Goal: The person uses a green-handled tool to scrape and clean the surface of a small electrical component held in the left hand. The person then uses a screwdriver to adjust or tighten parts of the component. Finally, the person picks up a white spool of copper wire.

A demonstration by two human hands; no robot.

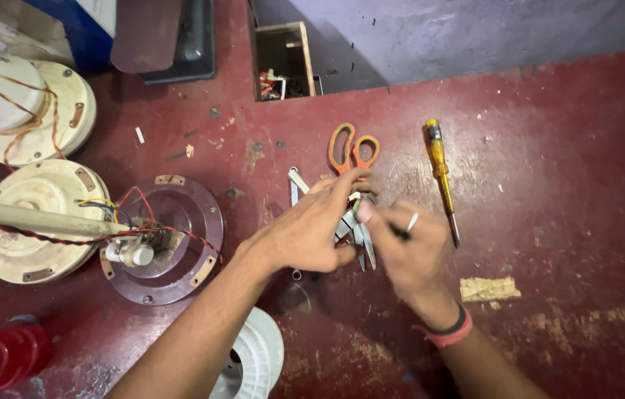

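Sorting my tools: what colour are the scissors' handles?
Orange, on the scissors in the head view.

scissors (353, 151): I see glossy orange plastic handles
screwdriver (441, 174): clear yellow plastic, metal shaft
table (564, 170): worn, scuffed maroon paint

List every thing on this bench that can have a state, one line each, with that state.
Orange-handled scissors: lying flat, blades hidden under the hands.
Yellow screwdriver: lying flat, untouched.
Left hand: fingers spread over small metal tools.
Right hand: fingers curled at those tools; grip unclear.
Maroon fan cover: open side up, wires exposed.
Wooden drawer: open, small parts inside.
White spool: lying on its side.
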